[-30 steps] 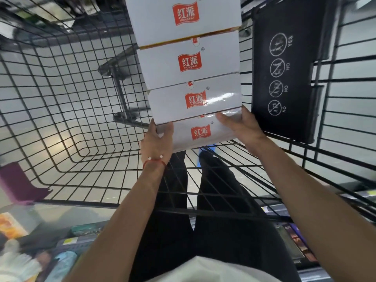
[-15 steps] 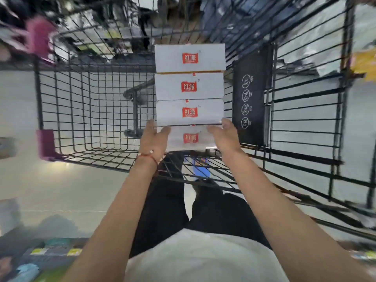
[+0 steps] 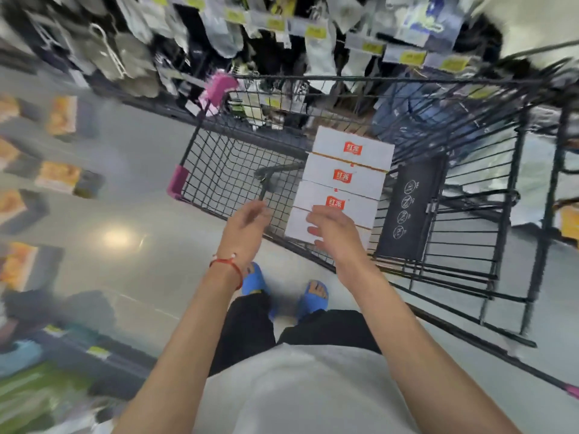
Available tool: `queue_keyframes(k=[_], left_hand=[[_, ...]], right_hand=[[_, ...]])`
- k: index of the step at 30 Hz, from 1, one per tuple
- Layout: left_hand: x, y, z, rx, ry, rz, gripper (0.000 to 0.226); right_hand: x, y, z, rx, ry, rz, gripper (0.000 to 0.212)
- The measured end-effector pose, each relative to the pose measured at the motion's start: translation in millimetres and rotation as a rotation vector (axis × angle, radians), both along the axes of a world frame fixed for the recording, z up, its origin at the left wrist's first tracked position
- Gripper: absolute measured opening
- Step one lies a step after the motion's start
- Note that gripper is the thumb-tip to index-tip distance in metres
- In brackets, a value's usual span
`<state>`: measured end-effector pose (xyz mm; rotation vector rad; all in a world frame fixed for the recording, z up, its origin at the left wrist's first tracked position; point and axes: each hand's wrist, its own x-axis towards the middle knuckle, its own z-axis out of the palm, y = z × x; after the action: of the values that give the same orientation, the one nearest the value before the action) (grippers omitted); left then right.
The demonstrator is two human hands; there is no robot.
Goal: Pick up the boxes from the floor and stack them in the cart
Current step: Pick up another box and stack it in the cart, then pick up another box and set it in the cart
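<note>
1. The floor (image 3: 125, 214) is one pale, glossy shop aisle with blurred shelves of goods on either side. No box lies on the stretch in view. With both hands free, the step in hand looks like the release after a set-down. The next move probably calls for turning and stooping to look for more boxes outside the frame, if any are left.
2. The cart (image 3: 219, 170) is one black wire trolley standing just ahead of the person and to the right. Two pink corner guards (image 3: 177, 183) show on its left side.
3. The boxes (image 3: 344, 175) are four white cartons inside the cart, set edge to edge in one neat column. Three show a red label. The nearest box (image 3: 297, 225) is partly hidden behind the right hand, so its label cannot be seen.
4. The placard (image 3: 410, 208) is one black panel on the cart's wire, just beside the column on the right, and it carries four round symbols.
5. There are two bare hands, and neither grips anything. The left hand (image 3: 247, 227) hangs with relaxed, parted fingers in front of the cart's wire side, just left of the column. The right hand (image 3: 332, 233) is loosely spread in front of the nearest box — whether its fingertips touch the carton cannot be told.
6. The slippers (image 3: 255, 280) are two, blue, planted on the floor beside the cart.
7. The bracelet (image 3: 228, 264) is one red cord on the left wrist.
</note>
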<state>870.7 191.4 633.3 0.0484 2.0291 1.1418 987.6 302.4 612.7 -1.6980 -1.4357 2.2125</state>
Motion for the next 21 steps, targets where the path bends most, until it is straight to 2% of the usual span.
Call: queue_keyframes(k=[5,7,9,13,21], left_hand=[[-14,-51,11,0.029,0.015,0.095,0.030],[-22,-79,15,0.029,0.011,0.143,0.028],[-31,-110,18,0.042,0.004,0.217,0.023],[-56,-176,26,0.084,0.005,0.389,0.012],[-122,-310,28,0.138,-0.027,0.592,0.021]], right_hand=[[-35,-36,21,0.041,0.032,0.151,0.018],[-52,-54,28,0.034,0.035,0.206,0.024],[-72,-76,31,0.039,0.031,0.259,0.028],[-119,-129,39,0.067,0.051,0.391,0.023],[-215,-249,49,0.071,0.110,0.610,0.027]])
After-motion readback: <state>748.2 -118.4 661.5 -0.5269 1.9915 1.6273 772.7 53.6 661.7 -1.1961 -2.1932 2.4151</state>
